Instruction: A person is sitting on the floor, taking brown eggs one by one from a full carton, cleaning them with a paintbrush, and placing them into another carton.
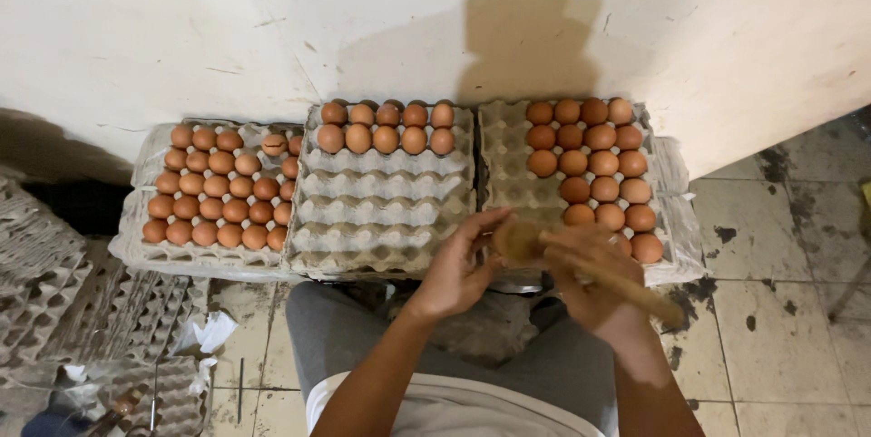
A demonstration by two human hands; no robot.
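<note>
My right hand grips a wooden stick with a rounded end near the front edge of the trays. My left hand cups that rounded end, where a brown egg seems to rest; blur hides the contact. Three grey pulp egg trays stand ahead against the wall. The left tray is nearly full of brown eggs. The middle tray holds two rows of eggs at its far end. The right tray has eggs filling its right half.
Stacks of empty pulp trays lie on the floor at the left, with crumpled paper beside them. A stained tile floor stretches to the right. A white wall backs the trays. My knees sit below the trays.
</note>
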